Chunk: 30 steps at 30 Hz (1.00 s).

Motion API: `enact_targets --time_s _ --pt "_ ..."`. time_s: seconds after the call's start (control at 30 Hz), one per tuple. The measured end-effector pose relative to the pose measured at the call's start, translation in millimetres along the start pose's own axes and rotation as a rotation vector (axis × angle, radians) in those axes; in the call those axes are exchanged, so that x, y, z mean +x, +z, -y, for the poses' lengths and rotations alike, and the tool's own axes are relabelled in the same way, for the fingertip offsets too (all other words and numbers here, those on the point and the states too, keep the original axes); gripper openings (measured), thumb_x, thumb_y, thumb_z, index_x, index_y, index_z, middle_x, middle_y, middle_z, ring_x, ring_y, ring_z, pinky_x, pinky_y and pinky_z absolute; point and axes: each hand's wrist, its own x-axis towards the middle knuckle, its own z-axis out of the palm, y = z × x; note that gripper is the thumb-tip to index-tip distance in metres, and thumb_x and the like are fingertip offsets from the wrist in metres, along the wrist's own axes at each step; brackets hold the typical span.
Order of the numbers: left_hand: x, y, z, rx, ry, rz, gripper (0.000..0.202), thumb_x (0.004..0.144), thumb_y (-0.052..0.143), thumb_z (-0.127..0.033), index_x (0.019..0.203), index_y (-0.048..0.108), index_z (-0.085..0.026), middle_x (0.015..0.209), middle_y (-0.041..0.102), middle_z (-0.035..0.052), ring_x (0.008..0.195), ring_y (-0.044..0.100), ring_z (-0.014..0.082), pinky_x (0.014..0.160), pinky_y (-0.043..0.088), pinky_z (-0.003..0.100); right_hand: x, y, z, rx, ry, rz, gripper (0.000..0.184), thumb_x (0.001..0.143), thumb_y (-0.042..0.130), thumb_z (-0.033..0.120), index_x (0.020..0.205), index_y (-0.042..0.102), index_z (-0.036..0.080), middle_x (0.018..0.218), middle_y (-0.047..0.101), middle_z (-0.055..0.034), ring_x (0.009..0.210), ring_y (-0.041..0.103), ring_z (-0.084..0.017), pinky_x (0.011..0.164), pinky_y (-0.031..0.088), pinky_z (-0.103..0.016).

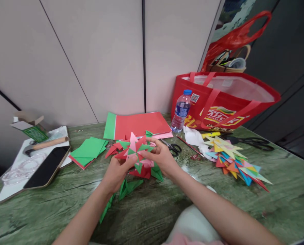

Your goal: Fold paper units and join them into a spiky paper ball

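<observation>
Between my two hands is a pointed origami star (132,147) of folded pink, red and green paper, held up above the table. My left hand (117,172) pinches its lower left side, thumb on the front. My right hand (160,154) grips its right side with thumb and fingers. Under and around it lie loose folded pieces, among them a green folded piece (130,188) near my left wrist and a red folded piece (142,173) below the star. The fingers behind the star are partly hidden.
Green paper squares (89,150) lie to the left, beside a phone (47,166). Behind are red sheets (144,123), scissors (174,148) and a water bottle (181,112). At right stand a red bag (218,105) and, before it, multicoloured origami (235,160).
</observation>
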Motion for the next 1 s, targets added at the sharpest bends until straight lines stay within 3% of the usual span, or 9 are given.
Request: enact_targets --time_s 0.1,0.17,0.3,0.4,0.47,0.57,0.7,0.8,1.0 --pt "0 1.3 -1 0.02 0.0 0.04 0.03 0.073 0.065 -0.03 0.1 0.067 -0.016 0.096 0.069 0.0087 0.087 0.063 0.0211 0.082 0.047 0.033 -2 1 3 -0.051 0.002 0.025 0.061 0.057 0.077 0.027 0.11 0.048 0.022 0.078 0.068 0.0013 0.07 0.067 -0.017 0.07 0.053 -0.033" --pt "0 0.3 1 0.07 0.001 0.028 0.025 0.073 0.065 -0.032 0.092 0.07 -0.016 0.088 0.07 0.0076 0.081 0.063 0.0198 0.075 0.048 0.03 -3 2 5 -0.098 -0.006 0.049 0.06 0.058 0.077 0.027 0.11 0.047 0.022 0.076 0.068 0.0015 0.069 0.066 -0.017 0.066 0.053 -0.032" --pt "2 -3.5 5 0.311 0.076 -0.161 0.02 0.068 0.068 -0.032 0.057 0.066 -0.016 0.05 0.057 -0.0009 0.046 0.047 0.0109 0.048 0.038 0.022 -5 3 1 -0.245 -0.118 0.065 0.052 0.065 0.072 0.027 0.109 0.045 0.022 0.083 0.067 -0.0012 0.073 0.065 -0.017 0.067 0.052 -0.031" --pt "2 -3.6 1 0.499 0.172 -0.248 0.027 0.064 0.07 -0.029 0.043 0.059 -0.017 0.039 0.042 -0.0044 0.04 0.034 0.0085 0.042 0.029 0.022 -5 2 -4 -0.47 -0.229 0.004 0.054 0.067 0.071 0.027 0.113 0.045 0.023 0.089 0.064 -0.0029 0.073 0.063 -0.016 0.066 0.052 -0.031" --pt "2 -2.0 -3 0.551 0.231 -0.26 0.023 0.064 0.069 -0.028 0.045 0.062 -0.017 0.04 0.044 -0.004 0.042 0.035 0.0097 0.044 0.029 0.022 -5 1 -4 -0.639 -0.384 -0.075 0.053 0.067 0.071 0.027 0.114 0.046 0.022 0.097 0.059 -0.0056 0.083 0.06 -0.019 0.071 0.051 -0.034" --pt "2 0.5 -4 0.552 0.258 -0.261 0.016 0.064 0.067 -0.027 0.05 0.066 -0.018 0.044 0.051 -0.0023 0.046 0.04 0.0121 0.047 0.032 0.023 -8 0 2 -0.829 -0.73 -0.178 0.038 0.072 0.066 0.021 0.107 0.051 0.022 0.103 0.055 -0.0077 0.099 0.053 -0.022 0.084 0.047 -0.038" --pt "2 -0.8 2 0.581 0.283 -0.158 0.022 0.066 0.063 -0.025 0.045 0.063 -0.018 0.044 0.051 -0.0019 0.047 0.038 0.012 0.05 0.034 0.022 -15 2 9 -0.943 -0.996 -0.063 0.026 0.079 0.056 0.012 0.103 0.054 0.023 0.098 0.058 -0.0065 0.096 0.054 -0.019 0.085 0.045 -0.037" --pt "3 -2.9 5 0.58 0.279 -0.142 0.02 0.065 0.062 -0.024 0.046 0.062 -0.018 0.045 0.05 -0.002 0.048 0.038 0.0122 0.05 0.035 0.022 -17 4 8 -1.032 -1.011 0.014 0.023 0.082 0.053 0.013 0.101 0.057 0.023 0.096 0.06 -0.0061 0.094 0.053 -0.02 0.083 0.044 -0.038" --pt "3 -2.3 4 0.595 0.29 -0.113 0.024 0.066 0.059 -0.023 0.043 0.057 -0.018 0.047 0.049 -0.0017 0.05 0.04 0.0125 0.055 0.037 0.022 -16 4 3 -1.117 -0.966 0.036 0.009 0.085 0.051 0.018 0.085 0.06 0.02 0.082 0.061 -0.0046 0.082 0.052 -0.018 0.076 0.042 -0.035"
